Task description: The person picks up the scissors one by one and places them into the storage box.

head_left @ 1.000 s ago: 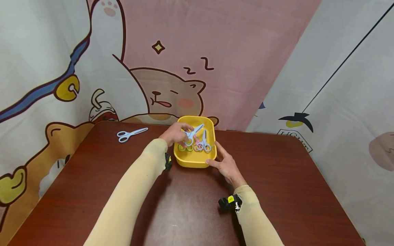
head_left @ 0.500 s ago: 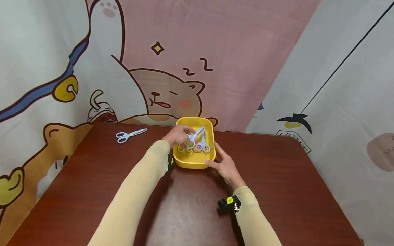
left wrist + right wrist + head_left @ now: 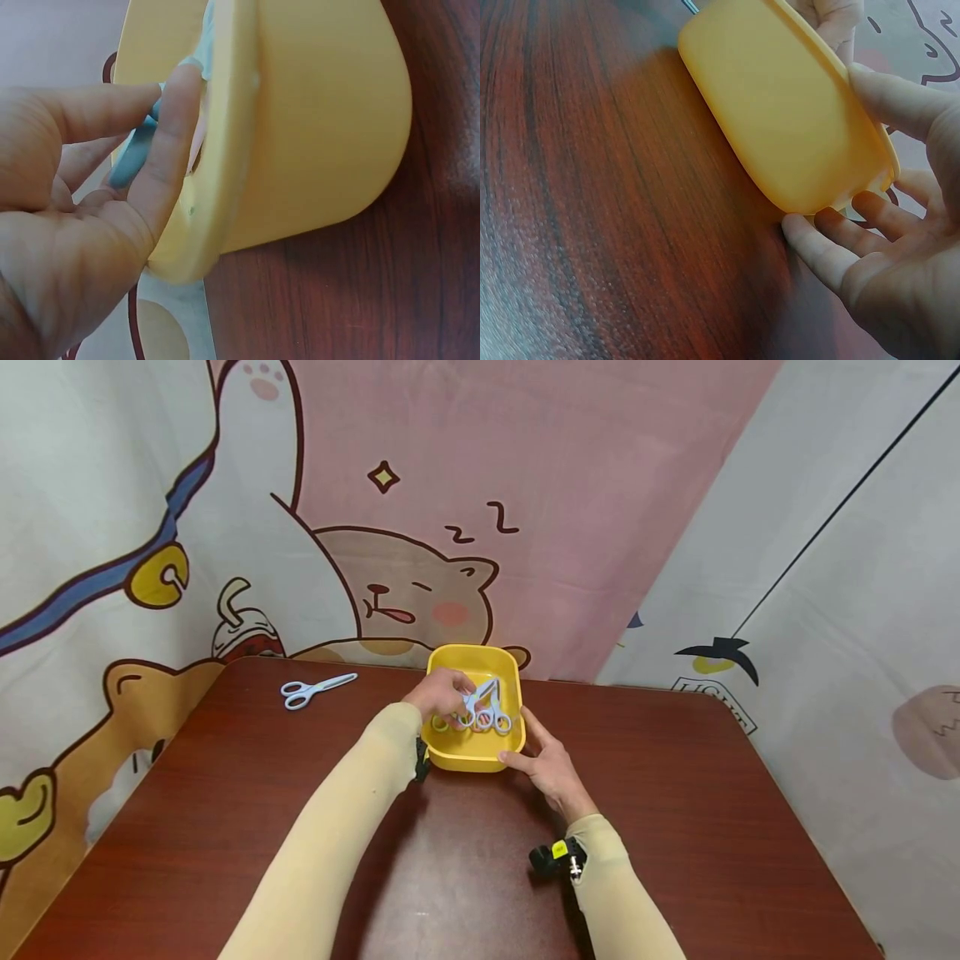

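A yellow plastic bin (image 3: 471,753) stands at the table's far middle. Over its left wall reaches my left hand (image 3: 441,695), pinching light blue scissors (image 3: 486,687) between thumb and fingers, blades pointing to the far right. In the left wrist view a blue handle (image 3: 133,156) shows between the fingers. Inside the bin lie a second pair of light blue scissors (image 3: 502,723), a pink pair mostly covered, and green handle loops (image 3: 439,723) partly behind the hand. My right hand (image 3: 553,767) grips the bin's near right corner, thumb at the rim, fingers along the outer wall (image 3: 780,105).
Another pair of light blue scissors (image 3: 318,690) lies on the brown table (image 3: 660,793) at the far left. A cartoon-print cloth (image 3: 585,527) hangs right behind the table's back edge.
My left hand has moved slightly right and lower into the bin with the blue scissors, which now overlap the second blue pair. The right hand and the bin have stayed in place.
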Available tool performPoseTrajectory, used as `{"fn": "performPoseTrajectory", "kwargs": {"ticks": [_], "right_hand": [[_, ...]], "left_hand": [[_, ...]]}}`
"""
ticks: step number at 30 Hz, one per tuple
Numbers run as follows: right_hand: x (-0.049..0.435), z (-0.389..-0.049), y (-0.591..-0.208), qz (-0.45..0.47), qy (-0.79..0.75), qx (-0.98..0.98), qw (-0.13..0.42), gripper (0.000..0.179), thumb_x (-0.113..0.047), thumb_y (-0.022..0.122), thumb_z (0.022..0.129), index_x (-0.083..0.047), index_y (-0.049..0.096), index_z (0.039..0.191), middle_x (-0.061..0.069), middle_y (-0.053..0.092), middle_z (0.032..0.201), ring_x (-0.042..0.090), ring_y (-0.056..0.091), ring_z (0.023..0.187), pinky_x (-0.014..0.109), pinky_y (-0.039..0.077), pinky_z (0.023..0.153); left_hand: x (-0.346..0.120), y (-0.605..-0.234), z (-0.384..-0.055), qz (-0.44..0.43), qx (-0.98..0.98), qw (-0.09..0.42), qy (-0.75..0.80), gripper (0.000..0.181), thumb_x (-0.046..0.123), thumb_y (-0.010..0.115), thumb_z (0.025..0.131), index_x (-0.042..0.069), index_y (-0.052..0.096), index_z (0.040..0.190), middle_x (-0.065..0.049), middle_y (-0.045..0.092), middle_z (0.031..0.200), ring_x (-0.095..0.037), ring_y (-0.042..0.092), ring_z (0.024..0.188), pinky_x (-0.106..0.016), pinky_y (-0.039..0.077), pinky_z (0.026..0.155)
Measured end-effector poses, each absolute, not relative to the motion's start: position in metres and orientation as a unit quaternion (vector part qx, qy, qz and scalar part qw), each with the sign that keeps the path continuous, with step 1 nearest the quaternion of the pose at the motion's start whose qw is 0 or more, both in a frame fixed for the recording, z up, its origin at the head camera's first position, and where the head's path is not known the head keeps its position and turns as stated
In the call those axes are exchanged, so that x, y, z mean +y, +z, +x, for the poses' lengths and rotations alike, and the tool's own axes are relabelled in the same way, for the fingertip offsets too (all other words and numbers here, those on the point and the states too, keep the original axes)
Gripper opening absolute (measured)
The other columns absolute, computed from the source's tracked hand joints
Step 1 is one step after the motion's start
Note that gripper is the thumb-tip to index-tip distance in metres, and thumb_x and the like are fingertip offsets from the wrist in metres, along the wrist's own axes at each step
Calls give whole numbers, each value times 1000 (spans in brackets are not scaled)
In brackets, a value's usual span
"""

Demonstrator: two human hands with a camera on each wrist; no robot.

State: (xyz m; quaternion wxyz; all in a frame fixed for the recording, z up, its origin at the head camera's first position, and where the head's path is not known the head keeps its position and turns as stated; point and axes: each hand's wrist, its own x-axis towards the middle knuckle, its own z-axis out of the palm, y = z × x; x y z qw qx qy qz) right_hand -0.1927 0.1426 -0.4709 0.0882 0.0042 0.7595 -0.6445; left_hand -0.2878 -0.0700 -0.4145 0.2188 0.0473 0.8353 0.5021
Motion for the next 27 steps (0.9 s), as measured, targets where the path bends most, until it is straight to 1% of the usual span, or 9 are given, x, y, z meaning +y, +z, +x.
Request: {"fn": "performPoseTrajectory", "kwargs": {"ticks": [8, 15, 17, 21, 24, 27], "right_hand": [[142, -192, -470, 3, -646, 758, 89, 92, -6, 79, 90, -24, 28, 165, 7, 28, 169, 34, 44, 145, 21, 54, 87], [142, -191, -469, 6, -646, 758, 92, 92, -6, 78, 91, -24, 27, 165, 7, 26, 169, 34, 43, 146, 23, 54, 90], [142, -191, -469, 9, -644, 760, 92, 92, -6, 78, 91, -25, 27, 165, 6, 26, 170, 34, 42, 147, 24, 54, 92], [142, -191, -469, 9, -643, 761, 91, 92, -6, 78, 91, -25, 28, 165, 6, 26, 170, 34, 42, 147, 26, 54, 94], [141, -191, -468, 4, -648, 756, 92, 92, -5, 78, 91, -24, 27, 165, 9, 27, 169, 35, 44, 145, 25, 54, 92], [141, -192, -467, 6, -652, 752, 96, 92, -4, 78, 91, -23, 26, 165, 10, 28, 168, 35, 45, 144, 23, 54, 90]], "left_hand": [[-70, -412, -287, 37, 840, 229, 491, 46, -12, 63, 92, -2, 61, 137, -21, 57, 131, -32, 71, 90, -39, 64, 78], [-70, -411, -288, 32, 846, 239, 476, 44, -14, 55, 92, -3, 63, 134, -23, 62, 117, -30, 71, 83, -42, 64, 81], [-70, -410, -289, 30, 850, 242, 467, 43, -15, 54, 92, -3, 63, 132, -24, 63, 117, -31, 72, 84, -43, 63, 82], [-71, -408, -288, 27, 857, 244, 453, 42, -13, 55, 92, -1, 65, 131, -21, 61, 125, -31, 71, 89, -43, 63, 84], [-71, -405, -287, 28, 856, 245, 453, 41, -11, 56, 93, -1, 64, 132, -18, 60, 128, -31, 70, 93, -42, 63, 84], [-72, -403, -286, 35, 852, 247, 460, 39, -6, 58, 95, -3, 63, 134, -20, 61, 126, -32, 69, 100, -43, 63, 86]]}}
